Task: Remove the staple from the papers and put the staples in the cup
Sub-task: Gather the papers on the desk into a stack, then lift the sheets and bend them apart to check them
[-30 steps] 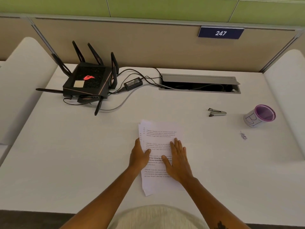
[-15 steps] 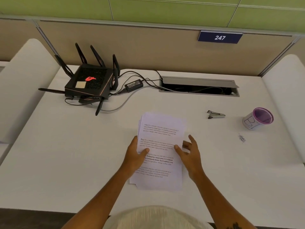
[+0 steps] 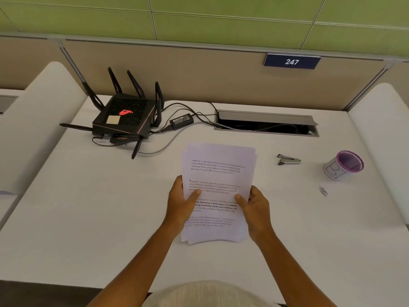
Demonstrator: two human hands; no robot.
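Observation:
A stack of printed white papers (image 3: pixel 219 173) is held up off the desk in front of me, tilted toward the camera. My left hand (image 3: pixel 180 202) grips its left edge with the thumb on the top sheet. My right hand (image 3: pixel 254 207) grips its right edge the same way. No staple in the papers can be made out. A metal staple remover (image 3: pixel 288 159) lies on the desk to the right. Farther right stands a white cup with a purple rim (image 3: pixel 344 165). A small pile of loose staples (image 3: pixel 323 191) lies just in front of the cup.
A black router with several antennas (image 3: pixel 124 120), its power brick (image 3: pixel 181 121) and cables sit at the back left. An open cable tray (image 3: pixel 265 125) is set into the white desk (image 3: pixel 88 218) at the back. White dividers flank both sides.
The papers were flat on the desk under both palms. Both hands have taken hold of the side edges and lifted the stack toward me.

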